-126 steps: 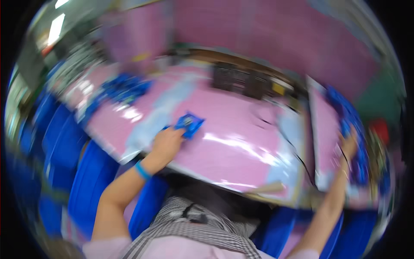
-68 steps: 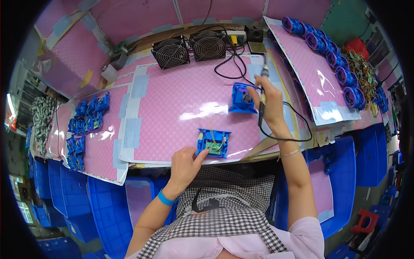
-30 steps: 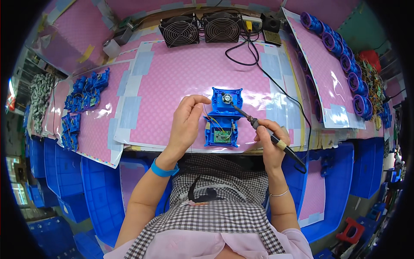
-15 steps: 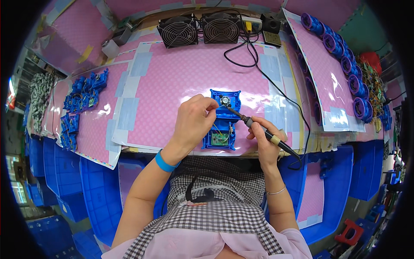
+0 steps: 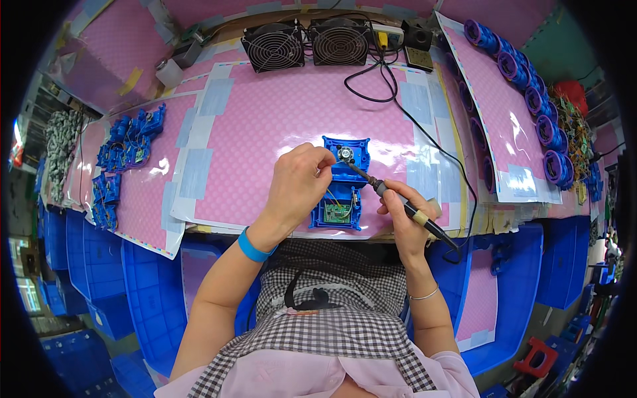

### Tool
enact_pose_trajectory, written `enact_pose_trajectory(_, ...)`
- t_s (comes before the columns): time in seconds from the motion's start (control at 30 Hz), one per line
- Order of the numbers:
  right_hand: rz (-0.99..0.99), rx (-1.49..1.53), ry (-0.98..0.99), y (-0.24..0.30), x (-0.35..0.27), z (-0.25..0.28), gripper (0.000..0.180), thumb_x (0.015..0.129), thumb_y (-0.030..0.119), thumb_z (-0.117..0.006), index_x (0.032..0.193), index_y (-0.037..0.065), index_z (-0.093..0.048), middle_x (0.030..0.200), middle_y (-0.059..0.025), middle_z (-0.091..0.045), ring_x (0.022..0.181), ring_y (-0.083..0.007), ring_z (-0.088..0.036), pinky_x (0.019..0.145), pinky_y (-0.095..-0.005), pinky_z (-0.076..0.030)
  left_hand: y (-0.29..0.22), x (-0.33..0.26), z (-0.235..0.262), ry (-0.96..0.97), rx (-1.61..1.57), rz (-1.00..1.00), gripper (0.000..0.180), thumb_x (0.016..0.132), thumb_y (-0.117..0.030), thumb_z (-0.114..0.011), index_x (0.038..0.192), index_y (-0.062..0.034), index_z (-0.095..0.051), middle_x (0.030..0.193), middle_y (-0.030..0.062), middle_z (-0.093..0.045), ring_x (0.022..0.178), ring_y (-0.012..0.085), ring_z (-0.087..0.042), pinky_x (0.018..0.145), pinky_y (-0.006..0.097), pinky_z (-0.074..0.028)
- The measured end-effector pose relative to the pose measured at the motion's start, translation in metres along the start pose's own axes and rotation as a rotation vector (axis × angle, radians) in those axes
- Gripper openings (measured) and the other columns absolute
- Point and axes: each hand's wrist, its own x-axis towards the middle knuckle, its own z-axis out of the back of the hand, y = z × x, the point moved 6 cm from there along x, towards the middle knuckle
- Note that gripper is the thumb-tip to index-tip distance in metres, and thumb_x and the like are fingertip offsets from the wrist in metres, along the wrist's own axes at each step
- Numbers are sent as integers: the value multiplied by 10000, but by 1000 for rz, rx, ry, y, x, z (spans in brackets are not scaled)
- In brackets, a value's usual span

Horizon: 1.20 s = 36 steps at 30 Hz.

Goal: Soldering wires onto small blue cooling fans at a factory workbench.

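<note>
Two blue plastic housings lie end to end near the front edge of the pink mat: the far one (image 5: 350, 153) carries a small round metal part, the near one (image 5: 336, 211) holds a green circuit board. My left hand (image 5: 296, 184) pinches a thin wire at the far housing. My right hand (image 5: 406, 215) grips a soldering iron (image 5: 398, 203) like a pen, its tip touching the round part beside my left fingertips. The iron's black cable (image 5: 424, 136) runs back across the mat.
Two black fans (image 5: 305, 43) stand at the back edge. A heap of blue housings (image 5: 129, 137) lies at the left, more below it (image 5: 104, 199). Purple-blue spools (image 5: 524, 93) line the right. Blue bins (image 5: 99, 278) stand under the bench edge.
Since the earliest frames both housings came together in front of me. In the last second my left hand slid up to the far housing and the iron tip reached its round part.
</note>
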Motion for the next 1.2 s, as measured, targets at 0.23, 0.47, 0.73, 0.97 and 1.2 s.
enact_pose_trajectory(0.23,272,-316,45,15,-3,-1,175,859,34,-643,1004,-58,-677,818,-96,-667,625,-127,-634,553,-220,-486,-7,-2,-5,-14,56,-73,103,757,-1,-619,852,-12,-656,766,121,-627,685,268,-635,610,359,-504)
enact_pose_trajectory(0.47,78,-170,-35,17,11,24,200,876,73,-650,1027,-55,-680,772,-109,-673,611,-133,-631,562,-224,-505,-19,-4,-12,8,133,-129,100,770,-17,-640,869,-32,-643,766,112,-627,693,273,-628,613,363,-493)
enact_pose_trajectory(0.73,75,-211,30,9,14,20,203,874,82,-665,1028,-50,-682,773,-101,-673,602,-128,-632,552,-218,-502,-15,3,-26,37,133,-126,86,766,-27,-637,852,-21,-639,765,117,-628,704,289,-630,623,378,-498)
enact_pose_trajectory(0.97,86,-242,46,10,15,21,204,870,83,-672,1026,-47,-683,772,-95,-671,605,-123,-632,546,-216,-502,-14,5,-30,49,116,-102,71,761,-32,-641,832,-23,-634,759,118,-628,702,291,-631,614,381,-498)
enact_pose_trajectory(1.2,81,-244,9,12,15,21,147,815,64,-695,936,-18,-713,776,-103,-698,613,-113,-626,548,-230,-464,-11,7,-35,46,91,-118,74,760,-41,-649,830,-23,-632,745,117,-626,692,292,-629,601,383,-492)
